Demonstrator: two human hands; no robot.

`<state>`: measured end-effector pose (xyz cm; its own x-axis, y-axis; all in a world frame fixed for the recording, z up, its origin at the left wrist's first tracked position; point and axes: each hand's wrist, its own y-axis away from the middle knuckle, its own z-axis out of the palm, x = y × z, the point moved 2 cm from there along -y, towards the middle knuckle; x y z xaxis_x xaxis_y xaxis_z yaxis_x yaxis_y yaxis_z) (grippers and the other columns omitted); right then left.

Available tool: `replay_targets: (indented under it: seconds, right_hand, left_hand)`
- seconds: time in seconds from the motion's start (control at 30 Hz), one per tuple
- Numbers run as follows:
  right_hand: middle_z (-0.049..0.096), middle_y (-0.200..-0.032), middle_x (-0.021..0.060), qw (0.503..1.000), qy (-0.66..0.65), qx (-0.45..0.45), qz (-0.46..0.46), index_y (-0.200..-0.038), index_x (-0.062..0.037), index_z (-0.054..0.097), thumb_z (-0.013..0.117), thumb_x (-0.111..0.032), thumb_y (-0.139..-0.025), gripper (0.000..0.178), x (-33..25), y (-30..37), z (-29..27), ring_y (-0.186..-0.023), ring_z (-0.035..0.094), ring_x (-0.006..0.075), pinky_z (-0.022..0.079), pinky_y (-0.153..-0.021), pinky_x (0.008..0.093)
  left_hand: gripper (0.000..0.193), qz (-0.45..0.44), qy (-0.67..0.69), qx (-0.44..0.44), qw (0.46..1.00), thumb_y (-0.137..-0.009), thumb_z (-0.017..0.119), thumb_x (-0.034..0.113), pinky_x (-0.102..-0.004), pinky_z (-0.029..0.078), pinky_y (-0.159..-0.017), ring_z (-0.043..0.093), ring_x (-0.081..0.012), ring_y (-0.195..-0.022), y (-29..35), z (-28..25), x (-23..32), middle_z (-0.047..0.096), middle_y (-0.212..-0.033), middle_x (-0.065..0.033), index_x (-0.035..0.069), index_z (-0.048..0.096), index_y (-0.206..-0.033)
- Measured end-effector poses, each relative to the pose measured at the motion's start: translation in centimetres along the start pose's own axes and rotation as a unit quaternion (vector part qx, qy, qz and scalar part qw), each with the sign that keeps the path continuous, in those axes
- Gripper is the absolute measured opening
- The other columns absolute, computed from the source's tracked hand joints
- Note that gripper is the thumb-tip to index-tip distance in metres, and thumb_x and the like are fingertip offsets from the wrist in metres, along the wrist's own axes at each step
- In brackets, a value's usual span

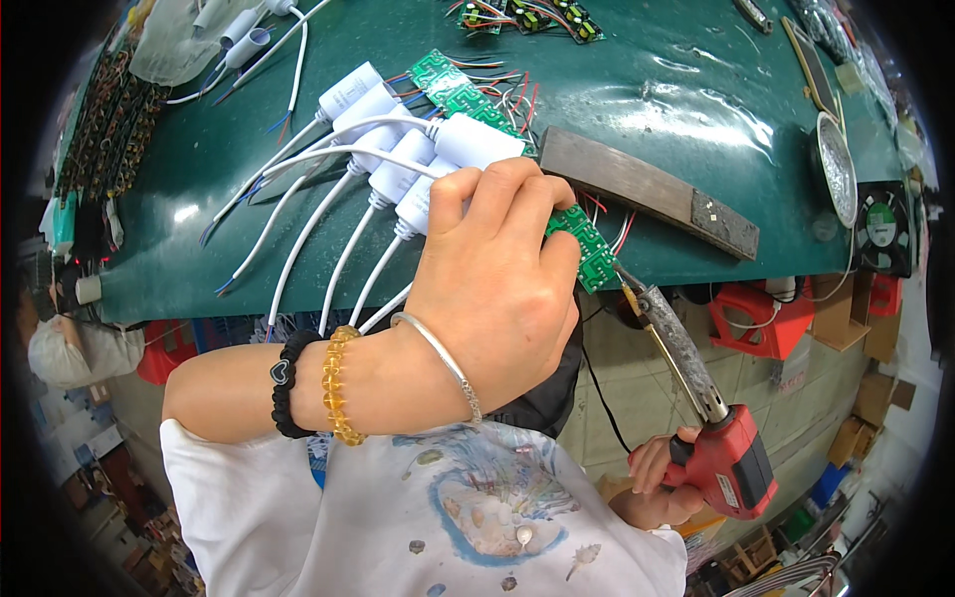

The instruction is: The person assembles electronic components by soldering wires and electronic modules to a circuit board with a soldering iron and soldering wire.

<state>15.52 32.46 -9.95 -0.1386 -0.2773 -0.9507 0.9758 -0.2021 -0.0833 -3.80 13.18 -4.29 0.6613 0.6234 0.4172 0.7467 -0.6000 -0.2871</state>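
Observation:
My left hand [497,269] is closed, its fingers bent over the end of a group of white cylindrical housings [477,144] with white cables. The fingertips and whatever they pinch are hidden. Beneath and beside the fingers runs a strip of green circuit boards [587,244] with thin red, white and black wires. At the lower right, my right hand [657,483] grips a red and black soldering gun [736,463]. Its long metal barrel points up and left, and the tip is at the near corner of the board strip, touching it or very close.
A dark flat bar [637,189] lies just behind the board strip on the green table mat [398,30]. Populated boards [527,15] sit at the far edge. A round metal dish [836,169] and a small fan [881,227] stand at right; bundled components [114,139] are at left.

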Motion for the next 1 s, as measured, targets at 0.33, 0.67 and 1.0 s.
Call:
replay_targets:
  seconds: [0.33, 0.67, 1.0]
  right_hand:
    - [0.046, -0.046, 0.0010, 0.998, -0.014, 0.061, -0.011, -0.119, 0.0080, 0.040, 0.060, -0.061, -0.080, 0.082, 0.2, 0.2, 0.5, -0.036, 0.045, 0.0126, 0.037, -0.038, 0.0249]
    - [0.046, -0.045, 0.0001, 0.999, 0.010, -0.042, -0.002, -0.119, 0.0074, 0.041, 0.057, -0.065, -0.079, 0.084, 0.0, 0.0, -1.3, -0.036, 0.043, 0.0116, 0.036, -0.038, 0.0242]
    - [0.046, -0.045, 0.0015, 0.997, -0.029, 0.050, 0.047, -0.116, 0.0082, 0.043, 0.056, -0.070, -0.076, 0.089, 1.2, 2.7, -1.9, -0.037, 0.043, 0.0133, 0.035, -0.039, 0.0255]
  left_hand:
    - [0.016, 0.009, -0.009, -0.005, 1.000, -0.061, 0.064, 0.003, -0.0438, 0.032, -0.087, 0.049, -0.0315, -0.105, -0.2, -0.3, 0.1, 0.056, -0.109, -0.0127, 0.002, 0.056, -0.075]
    - [0.015, 0.048, 0.096, 0.001, 0.994, -0.061, 0.063, 0.002, -0.0436, 0.031, -0.088, 0.050, -0.0311, -0.101, -0.4, -0.4, -0.4, 0.057, -0.107, -0.0110, 0.004, 0.053, -0.071]
    - [0.017, 0.022, 0.049, -0.004, 0.999, -0.060, 0.063, 0.001, -0.0441, 0.031, -0.090, 0.050, -0.0305, -0.099, -0.6, 0.6, 0.0, 0.055, -0.102, -0.0110, 0.003, 0.051, -0.072]
